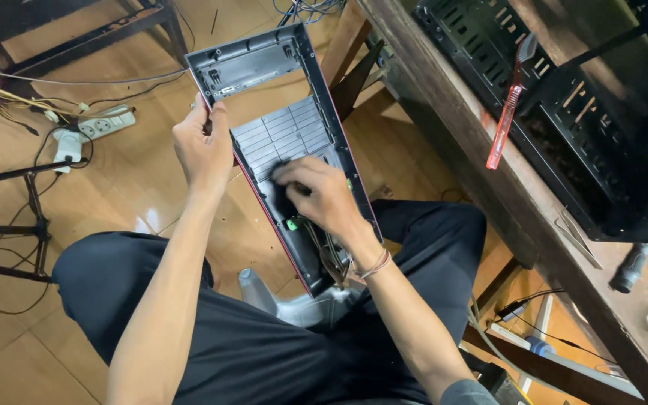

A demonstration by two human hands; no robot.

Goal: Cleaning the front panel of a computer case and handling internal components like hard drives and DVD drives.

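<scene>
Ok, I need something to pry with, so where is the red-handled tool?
In the head view the red-handled tool lies on the upper right, resting across the wooden table's edge, beside the open black computer case, away from both hands.

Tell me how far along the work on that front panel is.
Done: the front panel is off the black case on the bench. In hand: the left hand grips its edge while the right hand works at the wiring inside. Left: the wires remain attached.
</scene>
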